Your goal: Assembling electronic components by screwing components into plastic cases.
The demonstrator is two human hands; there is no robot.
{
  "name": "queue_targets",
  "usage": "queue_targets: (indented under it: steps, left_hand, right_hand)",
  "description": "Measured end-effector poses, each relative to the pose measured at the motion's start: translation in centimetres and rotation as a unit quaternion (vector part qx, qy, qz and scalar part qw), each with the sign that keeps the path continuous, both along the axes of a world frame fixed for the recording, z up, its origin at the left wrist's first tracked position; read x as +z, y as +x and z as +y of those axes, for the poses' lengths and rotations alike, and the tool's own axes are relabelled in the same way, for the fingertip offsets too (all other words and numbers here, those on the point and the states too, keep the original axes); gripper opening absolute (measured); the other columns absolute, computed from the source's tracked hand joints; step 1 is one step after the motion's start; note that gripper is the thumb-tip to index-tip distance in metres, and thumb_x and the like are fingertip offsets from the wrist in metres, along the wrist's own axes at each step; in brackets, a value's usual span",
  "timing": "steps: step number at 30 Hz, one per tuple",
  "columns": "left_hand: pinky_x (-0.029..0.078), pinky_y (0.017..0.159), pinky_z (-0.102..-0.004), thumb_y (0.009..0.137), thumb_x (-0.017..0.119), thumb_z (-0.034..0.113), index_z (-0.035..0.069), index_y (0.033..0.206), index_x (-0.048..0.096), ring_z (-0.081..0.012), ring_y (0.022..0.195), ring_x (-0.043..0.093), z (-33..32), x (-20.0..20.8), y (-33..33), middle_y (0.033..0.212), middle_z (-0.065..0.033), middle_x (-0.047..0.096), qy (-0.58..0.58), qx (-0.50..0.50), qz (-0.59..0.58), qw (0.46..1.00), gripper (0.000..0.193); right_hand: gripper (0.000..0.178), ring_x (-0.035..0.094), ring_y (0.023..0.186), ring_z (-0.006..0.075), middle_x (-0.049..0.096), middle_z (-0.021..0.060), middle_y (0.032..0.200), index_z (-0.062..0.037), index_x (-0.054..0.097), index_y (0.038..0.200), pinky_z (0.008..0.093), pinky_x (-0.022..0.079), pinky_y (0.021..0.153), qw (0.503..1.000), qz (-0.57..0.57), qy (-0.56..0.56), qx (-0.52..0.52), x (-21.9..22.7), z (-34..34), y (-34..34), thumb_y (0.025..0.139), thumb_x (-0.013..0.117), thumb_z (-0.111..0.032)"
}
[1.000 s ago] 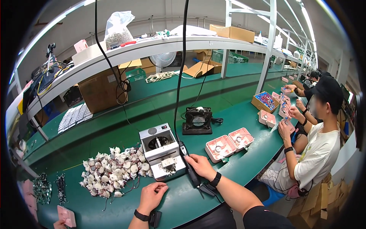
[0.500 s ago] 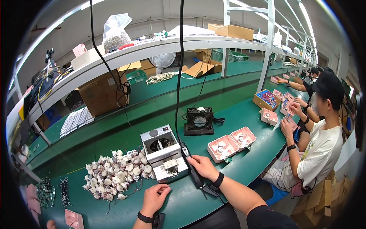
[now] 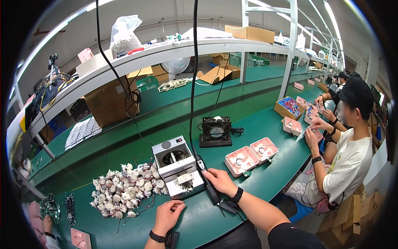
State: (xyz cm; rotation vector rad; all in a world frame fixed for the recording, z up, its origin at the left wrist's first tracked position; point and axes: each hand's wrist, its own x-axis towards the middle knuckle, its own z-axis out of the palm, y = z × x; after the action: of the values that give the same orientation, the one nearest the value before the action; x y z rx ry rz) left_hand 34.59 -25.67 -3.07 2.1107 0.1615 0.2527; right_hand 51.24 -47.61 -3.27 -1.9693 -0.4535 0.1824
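1. The right hand [image 3: 222, 182] has its fingers on the black power screwdriver [image 3: 212, 191], just right of the gray machine. I cannot tell how tightly it grips. A hand there probably keeps the tool ready and steady.
2. The left hand [image 3: 169, 214] rests on the green bench [image 3: 265, 176], near the front of the machine. Its fingers are curled and close together. I cannot tell if anything is inside.
3. The gray machine [image 3: 179, 169] sits beyond and between the hands, maybe so both can reach it.
4. A black cord [image 3: 194, 83] hangs from above down to the screwdriver, probably so it won't drag over things.
5. Left of the machine is a big pile of white round parts [image 3: 129, 193] with thin wires, likely close by for easy picking.
6. To the right, the open pink case [image 3: 235, 170] shows its insides, perhaps left face up for work. Another pink half touches it.
7. Farther right, a co-worker in a white shirt [image 3: 352, 155] works with both hands.
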Motion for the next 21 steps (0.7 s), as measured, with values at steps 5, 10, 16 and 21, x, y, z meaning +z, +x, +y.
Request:
queue_targets:
  steps: [5, 10, 16, 21]
  left_hand:
    - [0.054, 0.067, -0.025, 0.088, 0.076, 0.014, 0.0, 0.1, 0.076, -0.0099, 0.072, 0.066, -0.05, 0.18, -0.04, 0.083, -0.0065, 0.074, -0.002, 0.0, 0.005, 1.0, 0.018]
    - [0.054, 0.068, -0.0251, 0.089, 0.076, 0.014, 0.0, 0.1, 0.076, -0.0102, 0.072, 0.066, 0.0, 0.23, -0.06, 0.084, -0.0068, 0.074, 0.002, -0.002, -0.002, 1.0, 0.018]
    - [0.054, 0.067, -0.0253, 0.089, 0.076, 0.015, 0.0, 0.1, 0.075, -0.0106, 0.073, 0.067, -0.05, 0.31, -0.06, 0.084, -0.0071, 0.074, 0.008, -0.003, -0.002, 1.0, 0.019]
    - [0.054, 0.067, -0.0253, 0.089, 0.076, 0.015, 0.0, 0.1, 0.075, -0.0111, 0.073, 0.067, 0.04, 0.3, -0.06, 0.084, -0.0076, 0.074, 0.01, -0.005, -0.004, 1.0, 0.019]
  right_hand:
    - [0.046, 0.07, 0.084, 0.0247, 0.073, 0.0169, 0.093, 0.0002, 0.07, 0.115, 0.0344, 0.053, 0.078, 1.0, 0.001, -0.001, 0.0, 0.21, -0.04, -0.11, 0.101, 0.06, -0.042]
    - [0.046, 0.07, 0.083, 0.025, 0.073, 0.0174, 0.092, 0.0002, 0.07, 0.115, 0.0345, 0.053, 0.078, 1.0, -0.009, -0.006, 0.003, 0.1, 0.03, -0.05, 0.101, 0.06, -0.043]
    - [0.046, 0.07, 0.081, 0.027, 0.072, 0.0179, 0.089, -0.0001, 0.07, 0.113, 0.0362, 0.053, 0.076, 1.0, -0.014, -0.003, 0.001, -0.14, -0.06, 0.13, 0.101, 0.059, -0.044]
    - [0.045, 0.07, 0.081, 0.0255, 0.072, 0.0174, 0.089, -0.0003, 0.069, 0.114, 0.0355, 0.053, 0.077, 1.0, -0.003, 0.001, -0.004, -0.13, 0.1, 0.01, 0.101, 0.059, -0.042]
